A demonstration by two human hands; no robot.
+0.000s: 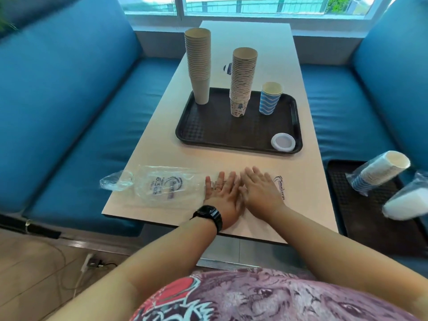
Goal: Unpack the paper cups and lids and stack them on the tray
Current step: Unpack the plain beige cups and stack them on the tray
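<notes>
A dark tray (208, 135) lies on the table. On it stand a tall stack of plain brown cups (198, 63), a stack of patterned cups (242, 82), a short blue-and-white wavy cup stack (269, 98) and a white lid (283, 142) at the near right corner. Near the table's front edge, an empty clear plastic bag (157, 186) with blue print lies flat. My left hand (223, 195) and my right hand (259, 191) press flat on it, side by side, fingers straight.
Blue bench seats flank the beige table (254, 54). On the right seat a second dark tray (361, 205) holds a wrapped sleeve of cups (379, 172) and a sleeve of white lids (405, 202). Another printed plastic bag (280, 186) lies under my right hand.
</notes>
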